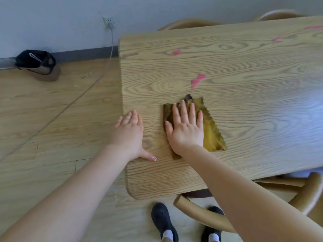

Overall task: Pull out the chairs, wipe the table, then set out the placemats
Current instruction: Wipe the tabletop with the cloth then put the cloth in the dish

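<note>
Bare forearms, pale-tipped nails, black shoes (163, 222) over grey socks (167, 234)

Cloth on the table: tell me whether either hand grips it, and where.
Neither grips it. The right hand lies flat with straight fingers pressing the left part of the yellow cloth. The left hand rests flat on the bare table.

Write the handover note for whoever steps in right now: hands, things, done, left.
Left hand: flat on the table near its end edge, holding nothing.
Right hand: fingers straight, pressing the yellow cloth onto the tabletop.
Pink smears: the nearest lies just beyond the cloth; more sit further along.
Near chair stands out from the table edge.
Left: finish wiping, then lay placemats; none in view.
</note>
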